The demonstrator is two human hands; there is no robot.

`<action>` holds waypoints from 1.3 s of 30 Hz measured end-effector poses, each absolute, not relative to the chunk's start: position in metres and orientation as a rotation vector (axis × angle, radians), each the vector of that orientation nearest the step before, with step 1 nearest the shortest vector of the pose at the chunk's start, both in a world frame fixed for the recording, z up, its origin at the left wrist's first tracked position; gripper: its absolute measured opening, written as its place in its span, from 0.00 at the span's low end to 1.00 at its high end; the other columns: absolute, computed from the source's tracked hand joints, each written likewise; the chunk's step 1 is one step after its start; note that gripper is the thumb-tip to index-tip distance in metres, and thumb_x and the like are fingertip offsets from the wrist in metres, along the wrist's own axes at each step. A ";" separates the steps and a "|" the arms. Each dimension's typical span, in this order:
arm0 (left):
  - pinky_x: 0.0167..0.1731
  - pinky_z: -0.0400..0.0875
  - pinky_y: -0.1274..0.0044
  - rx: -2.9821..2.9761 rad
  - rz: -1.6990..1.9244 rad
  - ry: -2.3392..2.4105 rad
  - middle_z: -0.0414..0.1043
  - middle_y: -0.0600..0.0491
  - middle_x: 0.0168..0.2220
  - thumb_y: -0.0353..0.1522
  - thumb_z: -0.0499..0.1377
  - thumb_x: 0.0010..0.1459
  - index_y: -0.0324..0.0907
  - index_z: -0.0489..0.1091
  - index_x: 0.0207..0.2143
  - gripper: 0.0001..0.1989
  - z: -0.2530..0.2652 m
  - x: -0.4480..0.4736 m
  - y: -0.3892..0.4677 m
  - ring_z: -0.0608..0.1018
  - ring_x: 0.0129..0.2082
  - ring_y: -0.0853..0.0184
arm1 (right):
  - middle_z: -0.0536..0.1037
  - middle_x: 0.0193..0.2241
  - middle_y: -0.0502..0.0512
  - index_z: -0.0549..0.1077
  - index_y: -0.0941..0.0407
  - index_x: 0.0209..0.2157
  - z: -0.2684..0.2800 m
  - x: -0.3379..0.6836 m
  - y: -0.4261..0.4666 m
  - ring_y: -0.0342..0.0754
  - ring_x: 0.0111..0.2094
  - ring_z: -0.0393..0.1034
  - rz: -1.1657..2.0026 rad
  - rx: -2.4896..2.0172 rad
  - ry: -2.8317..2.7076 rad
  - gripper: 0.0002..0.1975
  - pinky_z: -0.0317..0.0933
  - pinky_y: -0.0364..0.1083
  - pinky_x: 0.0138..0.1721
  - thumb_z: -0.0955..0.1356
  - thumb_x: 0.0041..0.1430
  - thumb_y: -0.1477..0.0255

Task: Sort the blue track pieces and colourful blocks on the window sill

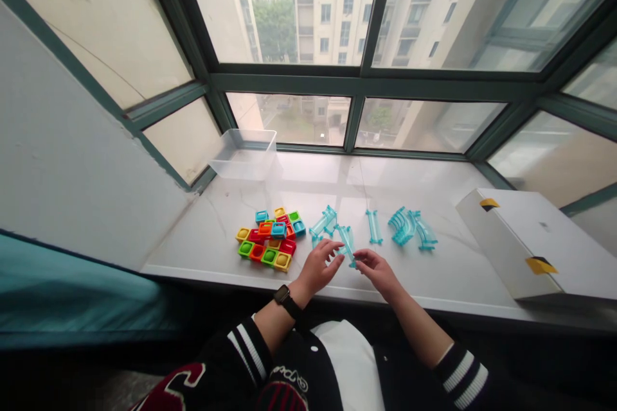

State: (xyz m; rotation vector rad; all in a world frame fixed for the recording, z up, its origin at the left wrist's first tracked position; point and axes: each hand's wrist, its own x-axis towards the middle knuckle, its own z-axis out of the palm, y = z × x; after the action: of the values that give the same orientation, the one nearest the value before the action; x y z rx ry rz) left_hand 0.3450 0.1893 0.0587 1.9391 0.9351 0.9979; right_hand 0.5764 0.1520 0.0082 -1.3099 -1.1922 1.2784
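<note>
A translucent light-blue track piece [345, 241] is held at a slant in front of me. My right hand [378, 275] pinches its lower end between thumb and fingers. On the other side is my left hand [319, 268], a dark watch on its wrist, with thumb and fingers apart close to the piece; whether the fingertips touch it I cannot tell. Just beyond lie more blue track pieces [324, 221], partly hidden behind the left hand. One straight track piece [373, 227] lies alone to the right, and several curved track pieces [403, 226] sit together farther right.
Left of my hands is a cluster of red, green, yellow, orange and blue blocks [265, 255]. A clear plastic bin [245, 160] stands at the back left by the window. At the right edge is a white box [540, 244] with striped tape. The white sill [414, 295] ends near my body.
</note>
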 end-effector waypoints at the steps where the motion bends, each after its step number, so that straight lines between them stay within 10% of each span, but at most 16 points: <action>1: 0.42 0.79 0.70 1.909 0.945 0.906 0.75 0.49 0.46 0.38 0.59 0.70 0.49 0.75 0.56 0.14 0.062 0.351 0.188 0.80 0.39 0.65 | 0.83 0.37 0.56 0.79 0.53 0.45 0.010 0.574 0.153 0.52 0.37 0.77 1.230 -1.310 -1.236 0.22 0.70 0.50 0.41 0.77 0.57 0.53; 39: 0.47 0.78 0.68 1.558 0.821 0.999 0.81 0.51 0.40 0.28 0.63 0.62 0.44 0.70 0.58 0.22 0.037 0.461 0.235 0.83 0.42 0.63 | 0.81 0.51 0.64 0.74 0.53 0.60 0.028 0.620 0.152 0.57 0.46 0.79 0.525 -1.609 -1.313 0.23 0.75 0.60 0.53 0.67 0.66 0.64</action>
State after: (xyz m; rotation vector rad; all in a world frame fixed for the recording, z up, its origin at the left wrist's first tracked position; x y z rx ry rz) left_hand 0.4606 0.2351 0.0366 1.5583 0.9990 0.8210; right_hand 0.6200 0.1520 0.0277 -1.6094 -1.3127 0.5252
